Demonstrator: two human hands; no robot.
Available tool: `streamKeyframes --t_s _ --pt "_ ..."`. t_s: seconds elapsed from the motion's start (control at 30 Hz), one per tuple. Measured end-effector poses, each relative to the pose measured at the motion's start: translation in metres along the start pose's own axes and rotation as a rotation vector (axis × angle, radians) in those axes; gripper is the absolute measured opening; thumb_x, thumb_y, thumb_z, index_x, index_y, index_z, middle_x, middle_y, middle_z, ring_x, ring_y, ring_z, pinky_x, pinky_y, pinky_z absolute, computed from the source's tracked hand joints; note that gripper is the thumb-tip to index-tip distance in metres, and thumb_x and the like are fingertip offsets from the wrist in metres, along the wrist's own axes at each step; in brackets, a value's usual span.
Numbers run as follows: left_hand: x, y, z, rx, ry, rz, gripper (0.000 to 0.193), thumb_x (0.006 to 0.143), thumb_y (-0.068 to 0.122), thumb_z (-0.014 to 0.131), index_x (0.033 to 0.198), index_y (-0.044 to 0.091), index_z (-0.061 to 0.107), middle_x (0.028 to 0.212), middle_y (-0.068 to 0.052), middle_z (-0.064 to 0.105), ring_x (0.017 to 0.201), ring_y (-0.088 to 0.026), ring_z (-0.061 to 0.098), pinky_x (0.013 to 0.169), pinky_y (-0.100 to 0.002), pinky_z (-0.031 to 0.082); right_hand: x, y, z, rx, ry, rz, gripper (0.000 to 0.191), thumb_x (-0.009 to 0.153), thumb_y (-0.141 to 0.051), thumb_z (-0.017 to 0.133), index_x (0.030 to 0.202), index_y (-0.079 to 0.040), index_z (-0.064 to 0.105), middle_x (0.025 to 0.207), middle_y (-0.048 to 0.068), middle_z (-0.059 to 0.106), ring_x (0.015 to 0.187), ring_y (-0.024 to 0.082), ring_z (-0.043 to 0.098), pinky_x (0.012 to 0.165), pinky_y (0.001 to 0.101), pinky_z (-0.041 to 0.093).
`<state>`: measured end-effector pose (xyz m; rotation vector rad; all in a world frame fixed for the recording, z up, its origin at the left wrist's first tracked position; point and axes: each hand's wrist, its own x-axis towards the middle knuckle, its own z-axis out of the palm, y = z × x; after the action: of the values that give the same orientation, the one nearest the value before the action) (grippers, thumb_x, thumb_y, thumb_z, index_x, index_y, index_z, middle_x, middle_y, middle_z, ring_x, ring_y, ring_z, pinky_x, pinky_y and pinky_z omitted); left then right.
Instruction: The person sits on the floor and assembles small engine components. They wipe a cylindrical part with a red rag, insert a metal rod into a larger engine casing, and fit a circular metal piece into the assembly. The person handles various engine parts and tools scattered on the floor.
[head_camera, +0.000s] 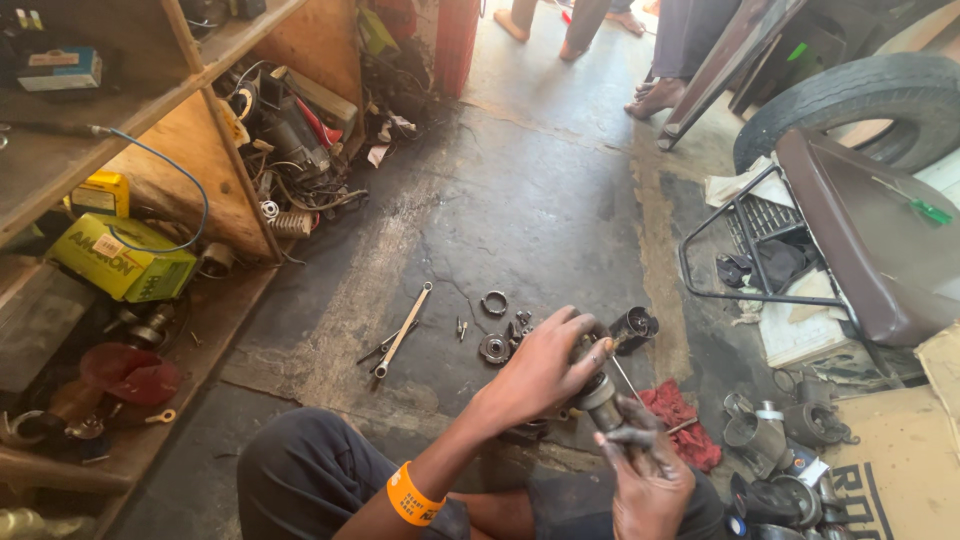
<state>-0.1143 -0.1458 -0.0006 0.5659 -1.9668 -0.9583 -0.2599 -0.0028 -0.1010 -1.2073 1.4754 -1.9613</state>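
Stained concrete floor (530, 210) carries all. Landmark: spanner (403, 329) lying flat, mid-floor. Just left of spanner, touching: dark pliers (384, 346). Right of spanner: metal ring (494, 303), round bearing part (494, 349), small loose bits. Farther right: red rag (680, 422); beyond it, cluster of metal housings (775, 430). Far right: cardboard (890, 470).

Small parts (497, 335) probably crowd hands (545, 365).
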Motion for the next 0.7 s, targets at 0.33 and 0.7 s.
streamKeyframes --t_s 0.33,0.7 --pt "-0.001 0.008 -0.003 -0.007 -0.049 0.119 0.028 0.101 0.026 0.061 0.113 0.001 0.066 0.104 -0.020 0.060 0.098 -0.040 0.062 0.085 -0.046 0.051 0.021 0.035 -0.027 0.918 -0.374 0.571 0.041 0.108 -0.027 0.056 0.132 0.006 0.056 0.106 0.024 0.068 0.083 0.029 0.070 0.062 0.0356 0.055" --pt "-0.002 -0.005 0.009 0.059 0.175 0.089 0.026 0.100 0.024 0.066 0.112 0.002 0.066 0.107 -0.024 0.059 0.099 -0.044 0.060 0.085 -0.047 0.051 0.003 -0.029 0.007 -0.270 0.009 -0.082 0.050 0.071 0.019 0.074 0.118 0.004 0.063 0.131 0.011 0.060 0.120 0.021 0.059 0.097 0.0355 0.054"
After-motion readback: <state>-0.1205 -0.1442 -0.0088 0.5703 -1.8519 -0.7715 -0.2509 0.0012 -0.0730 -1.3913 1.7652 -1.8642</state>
